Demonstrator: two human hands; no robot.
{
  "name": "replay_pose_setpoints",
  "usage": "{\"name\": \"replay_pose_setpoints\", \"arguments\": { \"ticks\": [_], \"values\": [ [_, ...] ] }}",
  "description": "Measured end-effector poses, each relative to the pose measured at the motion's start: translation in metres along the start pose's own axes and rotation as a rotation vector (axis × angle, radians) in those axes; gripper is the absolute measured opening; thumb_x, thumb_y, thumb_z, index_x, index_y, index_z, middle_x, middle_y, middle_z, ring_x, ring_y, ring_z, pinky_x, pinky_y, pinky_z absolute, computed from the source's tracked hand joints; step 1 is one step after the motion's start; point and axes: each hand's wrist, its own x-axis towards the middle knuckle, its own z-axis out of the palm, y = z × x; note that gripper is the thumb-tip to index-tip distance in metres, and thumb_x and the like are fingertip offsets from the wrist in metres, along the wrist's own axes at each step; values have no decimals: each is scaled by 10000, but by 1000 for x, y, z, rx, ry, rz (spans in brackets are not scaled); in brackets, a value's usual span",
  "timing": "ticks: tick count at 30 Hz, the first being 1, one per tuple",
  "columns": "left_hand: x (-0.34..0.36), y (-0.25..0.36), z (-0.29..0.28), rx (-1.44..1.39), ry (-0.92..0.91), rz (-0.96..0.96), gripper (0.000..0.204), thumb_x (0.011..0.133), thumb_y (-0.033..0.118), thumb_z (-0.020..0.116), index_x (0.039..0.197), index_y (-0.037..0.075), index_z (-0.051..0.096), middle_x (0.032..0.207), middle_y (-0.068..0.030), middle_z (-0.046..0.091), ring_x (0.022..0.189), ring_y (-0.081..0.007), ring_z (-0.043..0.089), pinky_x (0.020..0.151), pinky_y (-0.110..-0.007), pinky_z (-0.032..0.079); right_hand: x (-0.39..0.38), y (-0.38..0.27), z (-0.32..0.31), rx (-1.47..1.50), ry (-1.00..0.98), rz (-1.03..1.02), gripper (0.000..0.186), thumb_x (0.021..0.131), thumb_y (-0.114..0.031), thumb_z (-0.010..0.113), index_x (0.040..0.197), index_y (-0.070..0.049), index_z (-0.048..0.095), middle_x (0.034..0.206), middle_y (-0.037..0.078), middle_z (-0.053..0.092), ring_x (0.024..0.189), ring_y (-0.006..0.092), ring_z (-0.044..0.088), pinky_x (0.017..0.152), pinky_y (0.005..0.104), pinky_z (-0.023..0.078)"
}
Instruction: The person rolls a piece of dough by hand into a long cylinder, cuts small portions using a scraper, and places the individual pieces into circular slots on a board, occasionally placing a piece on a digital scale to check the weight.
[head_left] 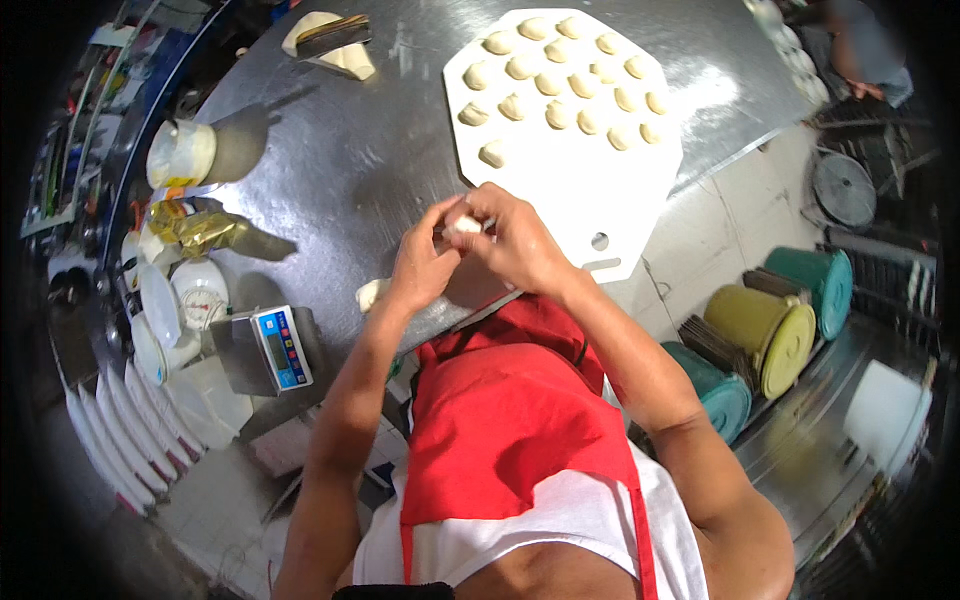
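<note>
Between the fingers of both my hands is a small pale piece of dough (464,226), held just over the near edge of the metal table (350,170). My left hand (424,258) is closed on it from the left, and my right hand (512,238) curls around it from the right. Beside my right hand lies a white octagonal board (560,185) with a hand slot. Rows of rounded dough pieces (548,84) cover its far part. A loose lump of dough (372,294) rests near my left wrist.
A larger dough slab with a scraper (332,38) lies at the far left. Along the left side stand a white tub (181,153), a gold packet (205,228) and a digital scale (281,347). Lidded bins (785,340) stand to the right. Another person (865,50) is at the far right.
</note>
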Motion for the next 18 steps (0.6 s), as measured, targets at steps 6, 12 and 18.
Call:
{"name": "replay_pose_setpoints", "arguments": {
  "ticks": [6,12,18],
  "values": [
    [11,25,0,363,-276,91,292,1035,221,509,1147,-22,626,988,-309,701,993,-494,668,840,-547,534,-15,-26,3,-339,126,310,547,953,-441,743,1081,78,623,770,290,705,733,371,745,708,458,564],
    [44,34,40,508,-140,286,283,996,248,567,1092,-15,612,1045,-305,714,1004,-492,683,855,-546,554,-14,-48,-18,-320,295,164,297,1010,-281,627,1048,14,606,593,203,537,531,256,531,587,438,473],
    [72,22,57,346,-270,-144,380,1012,193,521,1322,-24,491,1176,-323,676,1149,-513,638,1016,-537,502,0,52,-68,-349,284,106,242,951,-121,658,1151,14,683,1048,215,627,867,377,684,830,455,557]
  ]
}}
